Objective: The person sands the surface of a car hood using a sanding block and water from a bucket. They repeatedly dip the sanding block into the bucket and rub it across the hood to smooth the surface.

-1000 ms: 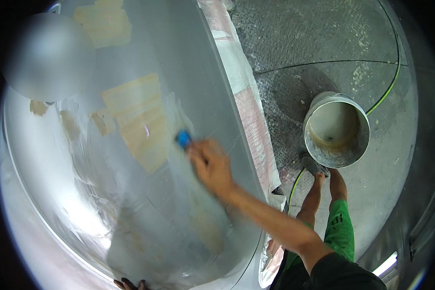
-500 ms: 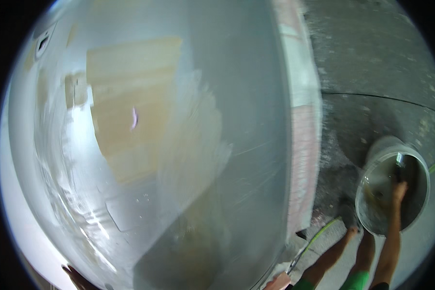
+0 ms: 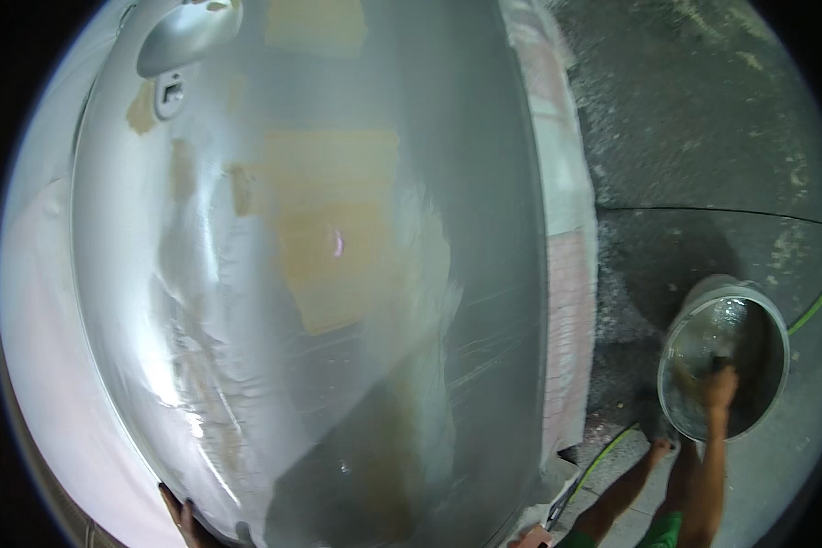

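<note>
My right hand reaches down into a pale round bucket with water in it, at the right. Its fingers are closed on a small dark object, whose kind I cannot make out. Far off at the lower left, my left hand lies with fingers apart on the edge of a wet grey car body panel. Tan patches and pale smears mark this panel. The rest of the left hand is cut off by the picture's lower edge.
A recessed handle hollow and a lock plate are at the panel's upper left. Pink and white masking sheet borders its right side. A green hose crosses the rough grey floor by my legs.
My right hand has moved left and a little down inside the bucket with the dark object. The view has shifted, so the panel appears further right; my left hand stays at its edge.
</note>
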Tool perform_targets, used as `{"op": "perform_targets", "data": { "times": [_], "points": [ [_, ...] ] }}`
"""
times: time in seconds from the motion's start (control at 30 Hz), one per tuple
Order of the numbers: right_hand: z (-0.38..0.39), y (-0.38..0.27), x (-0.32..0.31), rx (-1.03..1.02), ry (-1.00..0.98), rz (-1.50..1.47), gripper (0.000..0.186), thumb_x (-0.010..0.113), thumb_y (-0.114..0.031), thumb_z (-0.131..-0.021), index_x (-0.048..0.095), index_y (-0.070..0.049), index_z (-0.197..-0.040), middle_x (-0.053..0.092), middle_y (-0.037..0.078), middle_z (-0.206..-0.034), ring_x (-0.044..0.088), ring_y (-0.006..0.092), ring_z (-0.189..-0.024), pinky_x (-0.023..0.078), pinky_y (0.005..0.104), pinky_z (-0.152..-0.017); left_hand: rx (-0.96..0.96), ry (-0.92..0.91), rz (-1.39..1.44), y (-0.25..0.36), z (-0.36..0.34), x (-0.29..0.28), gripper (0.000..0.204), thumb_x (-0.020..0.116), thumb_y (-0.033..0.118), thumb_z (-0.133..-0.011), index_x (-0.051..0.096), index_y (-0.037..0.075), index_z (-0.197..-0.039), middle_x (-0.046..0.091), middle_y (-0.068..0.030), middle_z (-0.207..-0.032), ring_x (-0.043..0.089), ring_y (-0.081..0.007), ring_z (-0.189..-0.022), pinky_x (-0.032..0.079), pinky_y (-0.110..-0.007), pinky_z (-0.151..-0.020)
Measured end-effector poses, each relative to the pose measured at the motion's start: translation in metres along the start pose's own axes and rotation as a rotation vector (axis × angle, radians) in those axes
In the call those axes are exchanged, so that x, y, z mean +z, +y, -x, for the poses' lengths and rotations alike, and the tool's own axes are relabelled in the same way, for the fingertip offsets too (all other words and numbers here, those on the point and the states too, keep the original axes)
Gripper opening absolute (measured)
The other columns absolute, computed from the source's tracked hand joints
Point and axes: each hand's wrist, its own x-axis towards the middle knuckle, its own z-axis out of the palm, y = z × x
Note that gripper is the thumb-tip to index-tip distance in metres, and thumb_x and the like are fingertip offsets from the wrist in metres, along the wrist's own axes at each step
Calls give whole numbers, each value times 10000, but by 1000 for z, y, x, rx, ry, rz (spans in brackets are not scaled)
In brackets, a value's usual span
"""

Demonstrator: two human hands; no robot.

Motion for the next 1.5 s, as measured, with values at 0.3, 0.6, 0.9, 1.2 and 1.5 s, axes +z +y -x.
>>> {"op": "perform_targets", "data": {
  "times": [0.3, 0.6, 0.9, 1.2, 1.5],
  "points": [
    [195, -502, -316, -564, -50, -1480, 241, 656, -55, -881, 672, 13, -1112, 673, 159, -1030, 656, 255, -856, 512, 321, -740, 13, -53, 466, -51, 20, 13, 682, 621, 485, -895, 569, -99, -1244, 276, -408, -1462, 254, -514, -1399, 325, -580, -1092],
    [240, -554, -341, -573, 126, -1402, 222, 650, -37, -876, 678, 30, -1086, 660, 178, -970, 639, 271, -869, 499, 356, -773, 75, -214, 330, -38, 4, -15, 654, 573, 564, -884, 634, 1, -1212, 358, -379, -1437, 264, -533, -1388, 236, -652, -1104],
    [255, -558, -352, -658, 142, -1448, 188, 631, -37, -855, 695, 12, -1025, 683, 151, -994, 649, 295, -890, 510, 360, -787, 66, -239, 354, -43, 8, -11, 652, 589, 577, -865, 644, 29, -1215, 349, -344, -1463, 261, -544, -1381, 227, -672, -1102],
    [268, -557, -353, -623, 102, -1425, 215, 663, -67, -872, 681, 38, -1058, 681, 161, -1019, 652, 277, -896, 498, 332, -787, 55, -193, 424, -41, 8, -5, 642, 591, 583, -860, 649, 45, -1205, 340, -344, -1468, 249, -564, -1377, 243, -683, -1090],
    [215, -600, -395, -613, 57, -1524, 162, 659, -55, -864, 693, 15, -1006, 659, 140, -974, 613, 300, -895, 486, 364, -808, 34, -197, 430, -41, 9, -6, 622, 609, 564, -851, 650, 63, -1218, 336, -341, -1473, 237, -566, -1382, 253, -691, -1079]
  ]
}}
